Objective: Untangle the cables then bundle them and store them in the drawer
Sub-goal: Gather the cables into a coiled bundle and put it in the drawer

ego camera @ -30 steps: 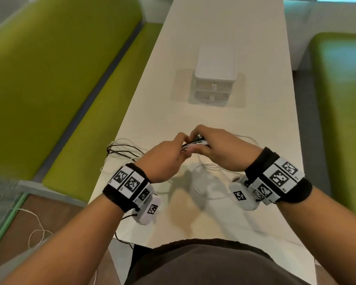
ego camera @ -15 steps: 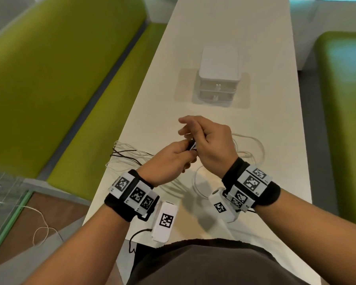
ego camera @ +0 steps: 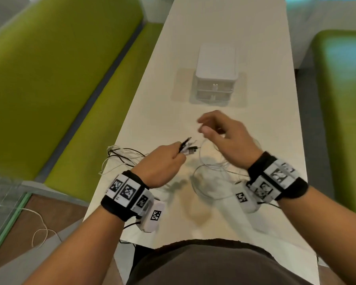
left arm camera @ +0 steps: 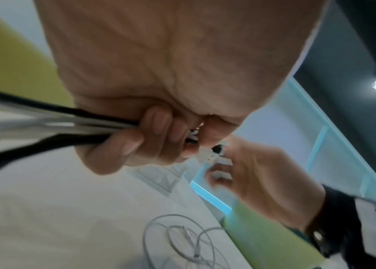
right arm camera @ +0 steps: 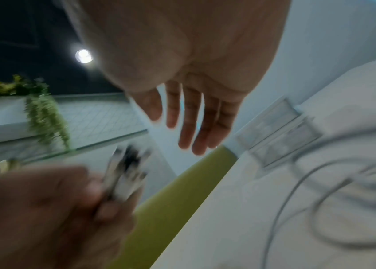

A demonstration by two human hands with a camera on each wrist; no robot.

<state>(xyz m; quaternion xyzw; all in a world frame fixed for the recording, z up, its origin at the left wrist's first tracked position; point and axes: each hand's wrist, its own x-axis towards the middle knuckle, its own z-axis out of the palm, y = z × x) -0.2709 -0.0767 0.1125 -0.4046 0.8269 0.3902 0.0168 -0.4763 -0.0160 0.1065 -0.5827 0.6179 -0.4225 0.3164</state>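
Observation:
My left hand (ego camera: 164,161) grips a bunch of black and white cable ends (ego camera: 188,147), its fingers (left arm camera: 134,140) curled round the cords. The plugs stick out past its knuckles toward the right hand. Slack black and white cables (ego camera: 121,155) trail off to the left of that hand. My right hand (ego camera: 220,134) hovers just right of the plugs with its fingers (right arm camera: 191,123) straight and spread, holding nothing. Thin white cable loops (ego camera: 212,177) lie on the white table (ego camera: 152,120) under both hands. A small white drawer unit (ego camera: 216,70), both drawers shut, stands farther back.
Green benches run along both long sides of the narrow table, left one (ego camera: 60,79) and right one (ego camera: 345,110). A loose white cord (ego camera: 39,229) lies on the floor at lower left. My dark-clothed torso (ego camera: 210,264) presses close to the table's near edge.
The right hand has let go of the cable ends and pulled away up and right, fingers opening. The left hand keeps the bunch and has shifted slightly left.

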